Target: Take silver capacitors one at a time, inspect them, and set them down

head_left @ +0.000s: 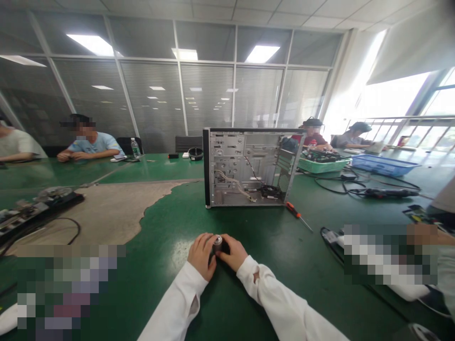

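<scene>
Between my two hands, low in the middle of the view, a small grey cylindrical object with a dark part (218, 242) stands on the green table. My left hand (202, 255) curls round its left side, and my right hand (232, 253) grips it from the right. Behind them stands an open computer case (245, 166) with loose wires and a dark part inside. A screwdriver with an orange and black handle (293, 210) lies by the lower right corner of the case.
On the right are a green basket (323, 164), a blue basket (384, 166), cables and a white power strip (401, 284). At the left lie electronic parts (39, 208) by a torn brown patch. Several people sit around the table; a bottle (135, 148) stands farther back.
</scene>
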### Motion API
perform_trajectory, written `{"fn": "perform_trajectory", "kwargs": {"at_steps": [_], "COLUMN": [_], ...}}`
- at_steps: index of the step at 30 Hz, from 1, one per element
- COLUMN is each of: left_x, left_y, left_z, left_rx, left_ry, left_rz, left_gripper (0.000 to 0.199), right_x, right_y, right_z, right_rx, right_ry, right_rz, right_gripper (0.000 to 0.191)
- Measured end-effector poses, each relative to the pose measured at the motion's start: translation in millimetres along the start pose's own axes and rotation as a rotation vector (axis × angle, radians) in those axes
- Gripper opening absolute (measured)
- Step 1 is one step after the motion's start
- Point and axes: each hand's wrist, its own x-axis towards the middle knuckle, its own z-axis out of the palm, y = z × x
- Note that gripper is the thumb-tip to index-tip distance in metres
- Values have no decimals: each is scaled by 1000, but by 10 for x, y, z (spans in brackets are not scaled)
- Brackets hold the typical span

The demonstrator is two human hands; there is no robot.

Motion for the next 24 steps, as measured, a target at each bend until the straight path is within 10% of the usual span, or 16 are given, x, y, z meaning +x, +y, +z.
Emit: {"fn": "perform_trajectory", "kwargs": {"at_steps": [24], "left_x": [-26], "left_y": [77], "left_z": [-142], "left_rx": [-122], "left_ry": [73], "left_rz": [-43], "left_gripper": [53], "right_x": [-115], "right_y": [-131], "right_z": [-78], "right_rx": [161], "right_ry": [-49], "right_rz": [-26], "right_gripper": [22]}}
